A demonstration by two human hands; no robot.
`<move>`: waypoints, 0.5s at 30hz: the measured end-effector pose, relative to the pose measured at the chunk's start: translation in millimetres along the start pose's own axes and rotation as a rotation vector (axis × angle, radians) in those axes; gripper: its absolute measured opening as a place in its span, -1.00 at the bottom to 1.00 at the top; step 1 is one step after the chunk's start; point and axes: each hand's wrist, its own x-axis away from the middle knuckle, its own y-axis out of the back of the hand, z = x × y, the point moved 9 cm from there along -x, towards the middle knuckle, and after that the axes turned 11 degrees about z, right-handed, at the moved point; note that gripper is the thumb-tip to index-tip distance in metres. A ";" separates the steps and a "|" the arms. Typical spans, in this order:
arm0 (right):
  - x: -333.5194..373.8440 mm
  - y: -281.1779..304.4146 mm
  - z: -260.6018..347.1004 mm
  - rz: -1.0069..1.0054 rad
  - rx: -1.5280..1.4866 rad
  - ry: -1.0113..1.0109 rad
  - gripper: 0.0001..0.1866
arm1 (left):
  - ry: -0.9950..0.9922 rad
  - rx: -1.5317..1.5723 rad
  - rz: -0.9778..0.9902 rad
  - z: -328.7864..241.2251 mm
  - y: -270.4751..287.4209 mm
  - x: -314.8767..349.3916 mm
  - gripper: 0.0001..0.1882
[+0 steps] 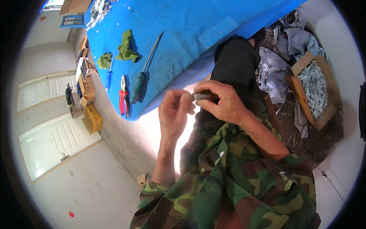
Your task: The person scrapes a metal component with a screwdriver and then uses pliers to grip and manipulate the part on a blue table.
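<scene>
Between the thumb and fingers of my right hand (227, 102) is a small grey metal cylinder (202, 95), held above my lap. My left hand (172, 110) is closed in a pinch right beside the cylinder's left end; whatever its fingertips hold is too small to make out. Beyond my hands, on the blue-covered table (175, 49), lie red-and-black pliers (124, 98), a large screwdriver with a teal handle (138, 87) and a smaller blue-handled screwdriver (109, 78). Two green rags, one larger (127, 46) and one smaller (104, 61), rest near the tools.
At the right stands an open cardboard box (313, 89) full of thin silvery pieces, with crumpled plastic bags (272, 72) beside it. More metal pieces (100, 13) lie at the table's far left. Along the left wall are cartons and a yellow box (92, 118).
</scene>
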 end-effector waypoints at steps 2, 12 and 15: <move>0.0 -1.4 0.0 0.029 0.023 -0.035 -0.73 | -0.022 -0.039 -0.008 -1.5 1.2 1.3 -0.77; 2.7 -6.1 -15.8 0.057 -0.280 -0.168 -0.76 | 0.067 0.145 0.015 12.6 -1.3 0.2 -0.76; 1.0 -6.0 -12.1 0.075 -0.239 -0.142 -0.76 | 0.081 0.191 0.045 19.2 -2.6 2.0 -0.78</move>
